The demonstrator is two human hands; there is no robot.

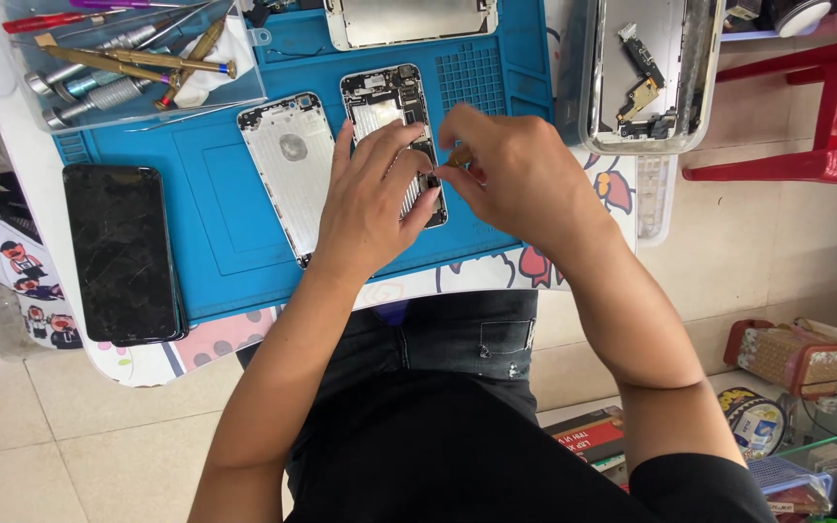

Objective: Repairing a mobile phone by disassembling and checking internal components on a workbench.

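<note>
Two opened silver phone housings lie side by side on a blue repair mat (pixel 215 208). The left housing (pixel 288 165) is bare inside. The right housing (pixel 385 102) shows circuit parts at its top. My left hand (pixel 370 199) rests flat over the lower half of the right housing, fingers spread. My right hand (pixel 515 174) is beside it, its fingertips pinching a small brownish part (pixel 459 155) just above the housing's right edge. What lies under the hands is hidden.
A black phone (pixel 123 252) with a cracked screen lies at the mat's left edge. A clear tray of screwdrivers (pixel 128 58) sits top left. Another clear tray (pixel 646 77) holds a phone frame and small parts. A red plastic stool (pixel 825 116) stands right.
</note>
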